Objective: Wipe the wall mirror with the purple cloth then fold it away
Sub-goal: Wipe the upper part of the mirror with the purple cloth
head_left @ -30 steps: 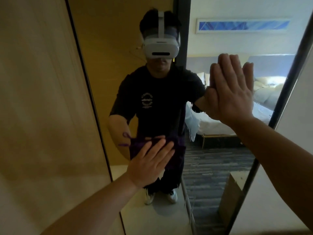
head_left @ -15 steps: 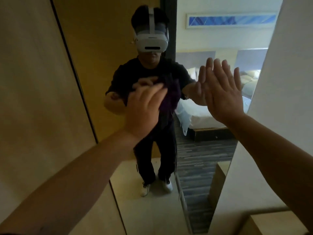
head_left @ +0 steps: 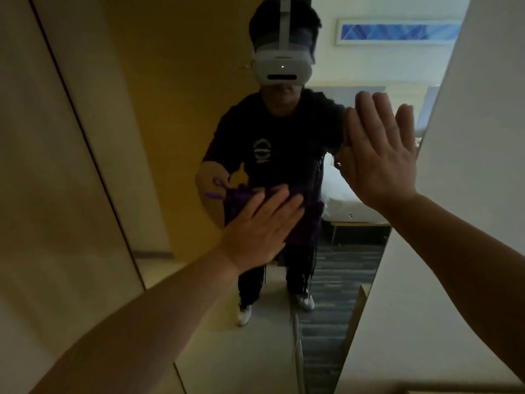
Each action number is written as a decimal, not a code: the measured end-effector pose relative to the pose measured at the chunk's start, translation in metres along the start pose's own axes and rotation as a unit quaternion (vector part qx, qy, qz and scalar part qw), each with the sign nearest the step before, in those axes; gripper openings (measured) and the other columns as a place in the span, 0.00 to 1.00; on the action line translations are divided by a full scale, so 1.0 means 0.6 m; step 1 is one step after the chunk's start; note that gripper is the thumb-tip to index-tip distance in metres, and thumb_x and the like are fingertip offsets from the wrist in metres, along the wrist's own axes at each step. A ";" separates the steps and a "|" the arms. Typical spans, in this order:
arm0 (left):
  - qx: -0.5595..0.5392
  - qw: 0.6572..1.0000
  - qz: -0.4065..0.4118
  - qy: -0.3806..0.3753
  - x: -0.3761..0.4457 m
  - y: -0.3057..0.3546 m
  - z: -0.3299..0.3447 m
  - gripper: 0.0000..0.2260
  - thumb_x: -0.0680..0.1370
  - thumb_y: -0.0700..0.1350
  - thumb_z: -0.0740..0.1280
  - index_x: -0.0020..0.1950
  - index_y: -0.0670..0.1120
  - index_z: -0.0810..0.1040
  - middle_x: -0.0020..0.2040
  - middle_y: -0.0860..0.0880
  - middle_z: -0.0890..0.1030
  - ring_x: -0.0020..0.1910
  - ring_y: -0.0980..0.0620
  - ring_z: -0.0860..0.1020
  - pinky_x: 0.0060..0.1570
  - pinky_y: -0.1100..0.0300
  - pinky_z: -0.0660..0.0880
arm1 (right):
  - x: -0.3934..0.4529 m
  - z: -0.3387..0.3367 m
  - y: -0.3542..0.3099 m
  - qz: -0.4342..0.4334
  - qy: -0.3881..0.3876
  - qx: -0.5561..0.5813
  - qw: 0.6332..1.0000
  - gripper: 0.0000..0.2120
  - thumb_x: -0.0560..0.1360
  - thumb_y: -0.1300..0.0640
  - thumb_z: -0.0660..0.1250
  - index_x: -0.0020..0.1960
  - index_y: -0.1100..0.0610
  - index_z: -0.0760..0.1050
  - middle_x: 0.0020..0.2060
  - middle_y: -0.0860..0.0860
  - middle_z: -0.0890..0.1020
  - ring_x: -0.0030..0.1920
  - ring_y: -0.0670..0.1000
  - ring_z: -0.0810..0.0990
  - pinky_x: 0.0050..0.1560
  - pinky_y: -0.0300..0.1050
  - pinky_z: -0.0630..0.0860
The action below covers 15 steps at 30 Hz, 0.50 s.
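The wall mirror (head_left: 176, 115) fills the middle of the view and reflects me standing in front of it. My left hand (head_left: 261, 228) lies flat on the glass at waist height of the reflection and presses the purple cloth (head_left: 308, 220) against it. The cloth is bunched under the palm and shows past the fingertips, with a purple loop sticking out on the left. My right hand (head_left: 377, 155) rests flat on the glass higher up, near the mirror's right edge, fingers spread, holding nothing.
A wood wall panel (head_left: 51, 172) borders the mirror on the left behind a thin dark frame line. A white wall (head_left: 466, 177) runs along the right edge. The reflection shows a bed, dark striped carpet and a framed blue picture behind me.
My left hand rose with the cloth to chest height of the reflection, then came back down to waist height. My right hand stayed flat near the right edge.
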<state>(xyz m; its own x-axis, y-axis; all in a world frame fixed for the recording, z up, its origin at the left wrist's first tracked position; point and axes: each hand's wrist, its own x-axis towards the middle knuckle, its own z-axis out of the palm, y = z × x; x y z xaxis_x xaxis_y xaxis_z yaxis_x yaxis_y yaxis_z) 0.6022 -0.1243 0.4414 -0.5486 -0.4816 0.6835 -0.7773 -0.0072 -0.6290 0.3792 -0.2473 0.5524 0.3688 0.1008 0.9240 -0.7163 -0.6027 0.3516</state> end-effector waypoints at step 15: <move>-0.163 0.977 -0.117 0.078 0.040 0.016 -0.049 0.11 0.83 0.39 0.60 0.64 0.46 0.76 0.62 0.47 0.79 0.56 0.45 0.77 0.49 0.48 0.74 | 0.001 -0.050 0.009 0.053 -0.046 0.081 0.994 0.22 0.86 0.53 0.53 0.77 0.61 0.62 0.77 0.60 0.62 0.78 0.61 0.56 0.78 0.62 0.49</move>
<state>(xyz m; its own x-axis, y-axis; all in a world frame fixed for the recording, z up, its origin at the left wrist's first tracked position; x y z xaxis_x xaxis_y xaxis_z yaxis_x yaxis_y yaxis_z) 0.5728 -0.1100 0.4628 -0.3654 -0.3600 0.8584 -0.9295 0.1906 -0.3158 0.3580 -0.2266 0.5594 0.3544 -0.0373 0.9343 -0.6519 -0.7262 0.2183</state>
